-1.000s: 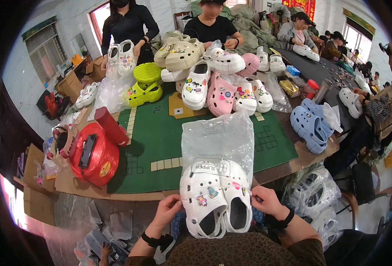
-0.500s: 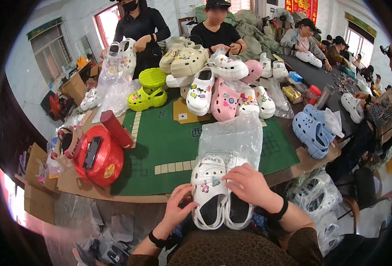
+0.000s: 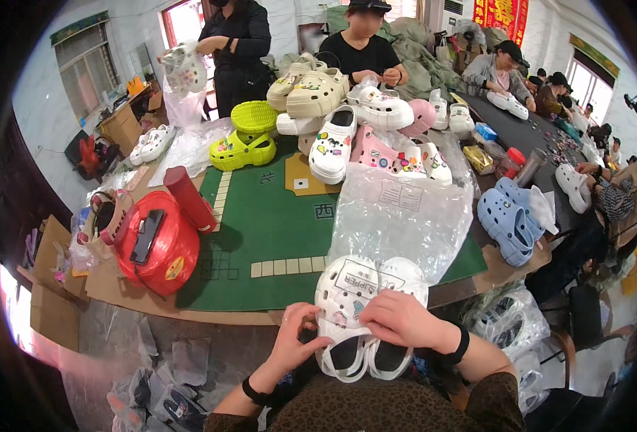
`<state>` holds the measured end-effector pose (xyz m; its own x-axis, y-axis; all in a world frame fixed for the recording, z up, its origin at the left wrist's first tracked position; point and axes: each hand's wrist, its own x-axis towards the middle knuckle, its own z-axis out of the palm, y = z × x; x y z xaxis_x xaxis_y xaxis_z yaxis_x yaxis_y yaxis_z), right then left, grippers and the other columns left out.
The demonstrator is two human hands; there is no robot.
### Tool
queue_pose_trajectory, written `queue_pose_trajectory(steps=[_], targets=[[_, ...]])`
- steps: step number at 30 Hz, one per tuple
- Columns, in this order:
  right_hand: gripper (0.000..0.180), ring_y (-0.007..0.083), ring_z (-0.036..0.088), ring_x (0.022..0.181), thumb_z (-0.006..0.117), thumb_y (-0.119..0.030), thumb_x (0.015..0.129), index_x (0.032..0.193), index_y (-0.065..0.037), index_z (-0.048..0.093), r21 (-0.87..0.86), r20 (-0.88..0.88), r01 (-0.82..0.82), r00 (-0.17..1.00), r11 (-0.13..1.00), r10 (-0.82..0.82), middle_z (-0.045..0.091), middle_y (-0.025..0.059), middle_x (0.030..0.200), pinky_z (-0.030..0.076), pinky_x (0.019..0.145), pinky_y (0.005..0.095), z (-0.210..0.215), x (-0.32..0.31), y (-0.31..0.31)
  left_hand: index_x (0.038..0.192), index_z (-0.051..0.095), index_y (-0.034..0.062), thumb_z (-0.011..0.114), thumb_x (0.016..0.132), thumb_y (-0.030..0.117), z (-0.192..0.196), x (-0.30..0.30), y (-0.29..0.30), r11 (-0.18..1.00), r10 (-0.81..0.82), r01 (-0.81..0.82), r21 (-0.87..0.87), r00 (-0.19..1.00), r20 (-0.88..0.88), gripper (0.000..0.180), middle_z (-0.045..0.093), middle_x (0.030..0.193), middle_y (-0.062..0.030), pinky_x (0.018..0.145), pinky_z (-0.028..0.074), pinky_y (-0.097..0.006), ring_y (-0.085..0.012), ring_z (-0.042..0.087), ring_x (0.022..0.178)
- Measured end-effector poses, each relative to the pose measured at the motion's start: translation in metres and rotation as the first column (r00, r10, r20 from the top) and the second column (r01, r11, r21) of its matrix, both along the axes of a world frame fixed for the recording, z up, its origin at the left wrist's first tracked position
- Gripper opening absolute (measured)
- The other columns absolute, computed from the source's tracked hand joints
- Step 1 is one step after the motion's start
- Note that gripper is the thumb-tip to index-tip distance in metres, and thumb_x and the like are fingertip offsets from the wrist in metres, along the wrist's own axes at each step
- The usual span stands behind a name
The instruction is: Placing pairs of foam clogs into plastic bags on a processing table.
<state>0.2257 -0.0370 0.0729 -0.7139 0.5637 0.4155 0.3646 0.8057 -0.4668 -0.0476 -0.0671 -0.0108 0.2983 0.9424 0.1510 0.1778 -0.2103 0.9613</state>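
Note:
A pair of white clogs (image 3: 341, 306) with small coloured charms lies side by side at the table's near edge, heels toward me. Their toes are inside a clear plastic bag (image 3: 405, 216), which spreads away from me over the green mat. My left hand (image 3: 293, 335) is closed at the outer side of the left clog, gripping the bag's edge there, thumb beside the heel opening. On top of the pair, my right hand (image 3: 399, 318) has its fingertips pinched together on the bag's edge near the left clog's charms. Its fingers partly hide the right clog.
Piled clogs, including a pink one (image 3: 376, 151) and a lime pair (image 3: 243, 147), stand beyond the bag. Blue clogs (image 3: 509, 227) sit right. At left are a red twine roll (image 3: 163, 263), a phone (image 3: 147, 237) and a red bottle (image 3: 189, 198). Several people work around.
The bag has come further over the clogs' toes, and its far part lies wider and flatter. Both hands stay at the clogs. Across the table, a standing person has lifted bagged clogs to the left.

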Motion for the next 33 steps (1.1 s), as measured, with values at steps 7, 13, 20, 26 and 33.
queue_pose_trajectory(steps=[7,13,20,26,33], targets=[[0.036,0.0334,0.057,0.109,0.069,-0.006,0.081,0.117,-0.006,0.062,-0.090,-0.152,0.160,0.973,0.983,-0.172,0.059,0.0143,0.122,0.046,0.094,0.0405,-0.007,0.027,-0.019,0.130,0.050,0.0055,0.056,0.090,-0.004,-0.039,-0.002,0.012,0.996,0.032,-0.008,-0.084,0.956,0.291,0.042,0.055,0.134,-0.0134,0.098,0.049,-0.035,-0.0210,0.058,0.118],[0.047,0.0273,0.054,0.111,0.078,-0.014,0.076,0.116,-0.004,0.057,-0.240,-0.331,0.680,0.614,0.693,-0.717,0.052,0.0155,0.128,0.045,0.092,0.0360,-0.048,0.067,-0.038,0.132,0.054,0.0068,0.062,0.087,0.002,-0.006,0.002,0.025,0.993,0.098,-0.074,0.095,0.955,-0.279,0.047,0.068,0.104,-0.0119,0.073,0.056,-0.032,-0.0200,0.069,0.081],[0.048,0.0256,0.054,0.115,0.072,-0.016,0.086,0.127,-0.001,0.051,-0.371,-0.306,0.624,0.617,0.687,-0.725,0.050,0.0164,0.131,0.046,0.093,0.0353,-0.092,0.066,-0.046,0.110,0.068,0.0034,0.069,0.083,0.005,-0.020,0.015,0.029,0.950,0.202,-0.145,0.277,0.961,-0.190,0.027,0.069,0.101,-0.0118,0.068,0.055,-0.029,-0.0196,0.068,0.078],[0.049,0.0244,0.049,0.125,0.072,-0.011,0.087,0.129,-0.003,0.049,-0.511,-0.463,0.361,0.649,0.780,-0.604,0.044,0.0162,0.138,0.043,0.102,0.0366,-0.108,0.081,-0.051,0.102,0.068,-0.0003,0.067,0.085,0.000,-0.028,0.006,0.039,0.987,0.159,-0.158,0.031,0.987,-0.022,0.017,0.069,0.095,-0.0095,0.072,0.054,-0.028,-0.0155,0.069,0.082],[0.039,0.0251,0.053,0.123,0.075,-0.012,0.086,0.120,-0.004,0.060,-0.459,-0.431,0.341,0.722,0.820,-0.541,0.046,0.0169,0.138,0.047,0.099,0.0361,-0.101,0.091,-0.048,0.097,0.068,-0.0010,0.067,0.083,0.000,-0.022,0.007,0.040,0.976,0.212,-0.206,0.069,0.973,-0.088,0.014,0.070,0.087,-0.0104,0.072,0.054,-0.029,-0.0174,0.069,0.081]])
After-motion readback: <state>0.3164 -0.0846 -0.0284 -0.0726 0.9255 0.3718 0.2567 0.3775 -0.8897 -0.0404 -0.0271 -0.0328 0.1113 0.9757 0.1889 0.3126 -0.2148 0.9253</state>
